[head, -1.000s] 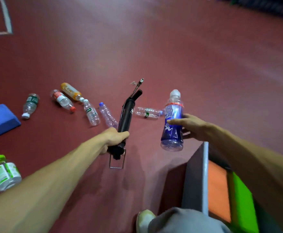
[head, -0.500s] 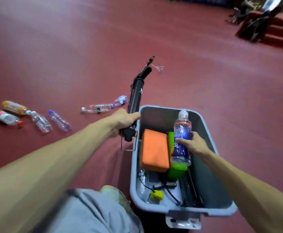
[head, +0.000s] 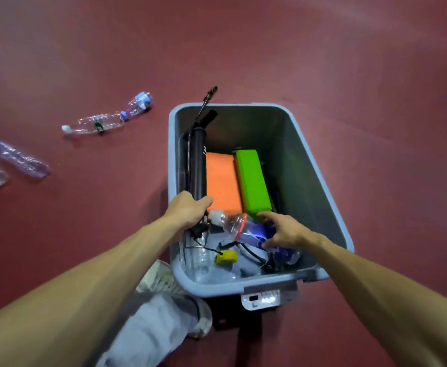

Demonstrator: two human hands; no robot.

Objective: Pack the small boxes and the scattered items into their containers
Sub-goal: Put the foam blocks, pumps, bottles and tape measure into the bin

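Seemingly pump (head: 200,160), blocks (head: 222,181), bottle (head: 246,229) in bin (head: 291,165)

Grey bin (head: 296,168), right side free along the wall, black pump (head: 198,160), orange block (head: 221,178), green block (head: 253,178) filling the left

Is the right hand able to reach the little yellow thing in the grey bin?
Probably yes. The right hand is open inside the grey bin, and the yellow thing lies uncovered on the bottom nearby. Only the blue bottle lies partly between them.
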